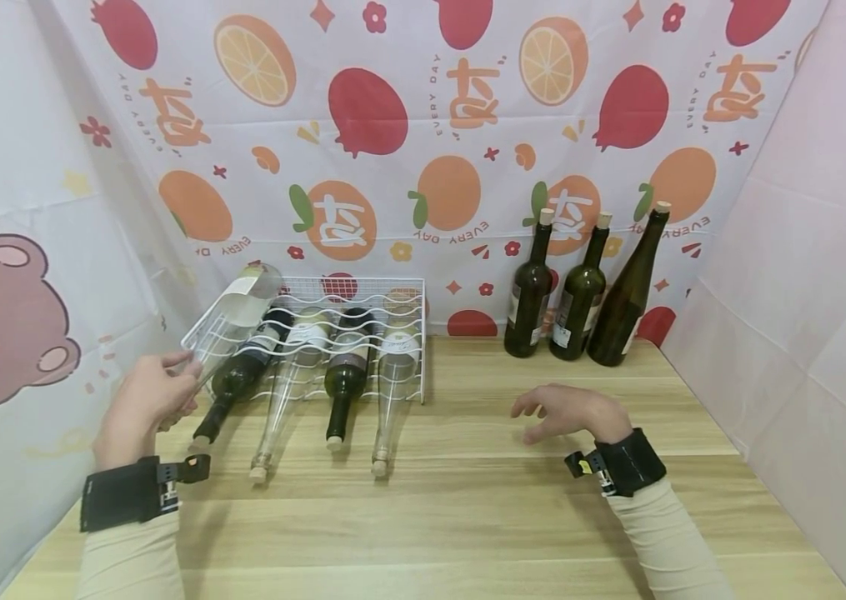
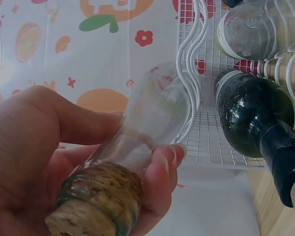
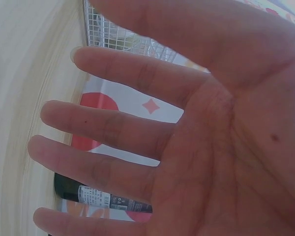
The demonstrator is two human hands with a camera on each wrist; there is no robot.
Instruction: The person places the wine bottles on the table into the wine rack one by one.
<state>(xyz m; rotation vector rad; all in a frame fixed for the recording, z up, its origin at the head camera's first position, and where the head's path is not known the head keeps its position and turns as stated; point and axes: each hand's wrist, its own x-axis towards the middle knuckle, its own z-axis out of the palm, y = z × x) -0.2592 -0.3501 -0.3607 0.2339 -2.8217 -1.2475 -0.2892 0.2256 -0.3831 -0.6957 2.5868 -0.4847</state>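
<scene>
My left hand (image 1: 147, 396) grips the neck of a clear glass bottle (image 1: 248, 293) with a pale label. Thumb and fingers wrap the neck just above its cork (image 2: 83, 216) in the left wrist view. The bottle slants over the left end of a white wire rack (image 1: 423, 342), base away from me; I cannot tell whether it touches the wires. Beside it a dark green bottle (image 1: 238, 375) lies in the rack, neck toward me. My right hand (image 1: 568, 412) hovers above the table with fingers spread, holding nothing; its palm (image 3: 201, 142) fills the right wrist view.
Further along the rack lie a clear bottle (image 1: 283, 400), a green bottle (image 1: 346, 379) and another clear bottle (image 1: 392, 392), necks out. Three corked dark bottles stand at the back right, including a slender one (image 1: 621, 308). Patterned cloth (image 1: 423, 108) walls the wooden table (image 1: 468, 517).
</scene>
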